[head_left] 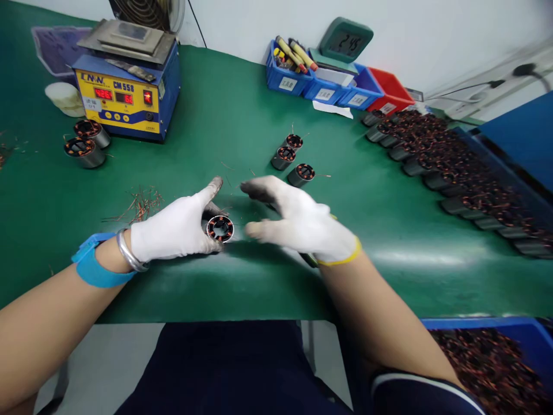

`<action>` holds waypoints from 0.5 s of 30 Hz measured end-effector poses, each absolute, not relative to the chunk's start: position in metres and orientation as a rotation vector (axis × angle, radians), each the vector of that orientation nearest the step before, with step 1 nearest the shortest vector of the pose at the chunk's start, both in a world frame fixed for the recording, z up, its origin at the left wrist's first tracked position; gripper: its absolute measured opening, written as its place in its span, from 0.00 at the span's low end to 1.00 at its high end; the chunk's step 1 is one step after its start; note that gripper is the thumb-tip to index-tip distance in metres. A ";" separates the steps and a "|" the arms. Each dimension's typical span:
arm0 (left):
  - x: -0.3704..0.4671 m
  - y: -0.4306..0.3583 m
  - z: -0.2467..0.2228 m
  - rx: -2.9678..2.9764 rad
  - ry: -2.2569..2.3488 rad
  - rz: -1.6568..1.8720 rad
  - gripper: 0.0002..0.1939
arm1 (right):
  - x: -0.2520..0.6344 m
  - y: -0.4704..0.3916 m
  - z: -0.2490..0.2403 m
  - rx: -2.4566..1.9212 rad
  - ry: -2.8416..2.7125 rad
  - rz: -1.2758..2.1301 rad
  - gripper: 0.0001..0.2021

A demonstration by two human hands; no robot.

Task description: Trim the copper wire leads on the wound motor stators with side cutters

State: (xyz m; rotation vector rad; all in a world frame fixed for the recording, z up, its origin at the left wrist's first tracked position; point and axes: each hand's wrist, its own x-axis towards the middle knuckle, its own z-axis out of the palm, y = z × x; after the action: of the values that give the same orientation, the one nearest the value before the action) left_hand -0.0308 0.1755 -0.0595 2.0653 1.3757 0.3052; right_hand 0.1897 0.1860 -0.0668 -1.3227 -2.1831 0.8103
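My left hand, in a white glove with dark fingertips, curls around a small motor stator. The stator stands on the green table with its ring of copper windings facing up; the fingers touch its left side. To the right of it, my right hand, also gloved, is raised slightly with thumb and fingers spread apart, not touching the stator. A dark green object shows partly from under the right wrist; most of it is hidden. Beyond the right hand stand three more stators, with thin wire ends sticking out.
Loose copper wire clippings lie left of my left hand. Two stators stand by a blue-and-yellow CM558 unit. Tool boxes and a clock line the back. Rows of stators fill the right; a blue crate sits below.
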 end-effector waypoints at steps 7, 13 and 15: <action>-0.029 0.178 -0.059 2.047 1.379 0.296 0.58 | 0.159 0.174 -0.090 -1.345 -2.095 0.539 0.07; -0.030 0.180 -0.059 2.057 1.344 0.268 0.56 | 0.184 0.162 -0.087 -1.602 -2.259 0.478 0.08; -0.033 0.180 -0.060 2.062 1.351 0.269 0.55 | 0.189 0.160 -0.080 -1.592 -2.316 0.394 0.09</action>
State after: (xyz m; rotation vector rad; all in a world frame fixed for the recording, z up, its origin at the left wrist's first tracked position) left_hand -0.0327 0.1801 -0.0600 2.0618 1.3508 0.2689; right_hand 0.1886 0.1598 -0.0800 -1.5924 -2.3159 0.3939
